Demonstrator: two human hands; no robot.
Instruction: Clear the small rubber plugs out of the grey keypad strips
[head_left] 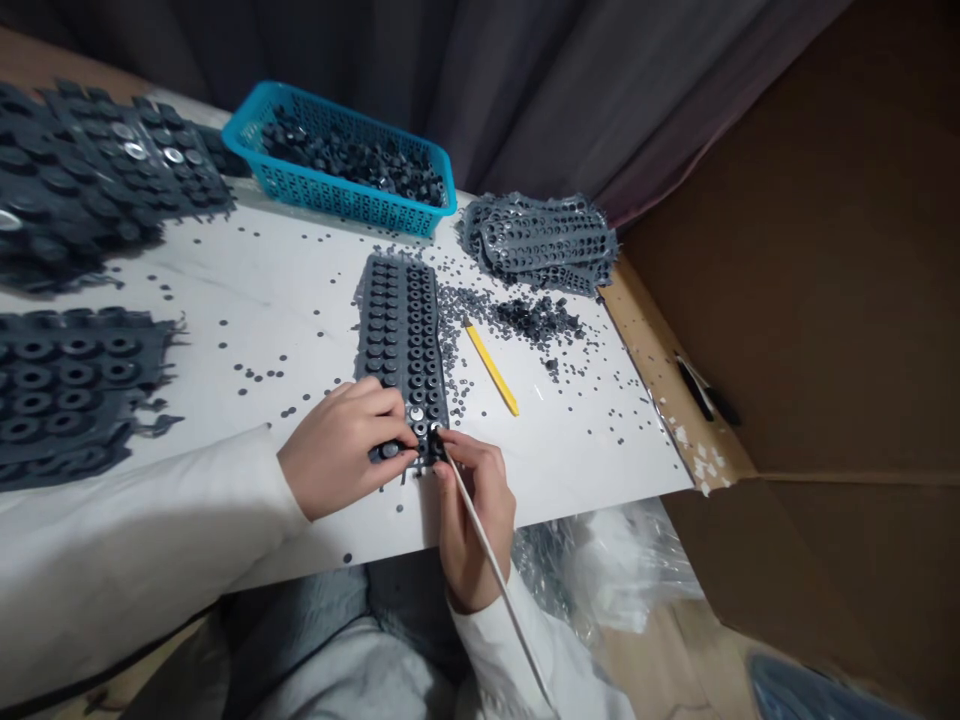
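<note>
A dark grey rubber strip (401, 330) studded with rows of small round rings lies lengthwise on the white table (247, 290). My left hand (341, 445) rests on the strip's near end, its fingers curled and pressing down on the rings. My right hand (472, 515) is closed in a pinch round a thin white stick (495, 570), whose tip touches the strip's near right corner. Several holes at that end show empty. A yellow stick (492, 369) lies loose to the right of the strip.
A blue basket (341, 195) of loose dark rings stands at the back. Emptied strips are piled at back right (540, 240), and full rubber sheets lie at left (67, 395) and back left (97, 170). Small black bits litter the table. A cardboard wall (810, 280) stands right.
</note>
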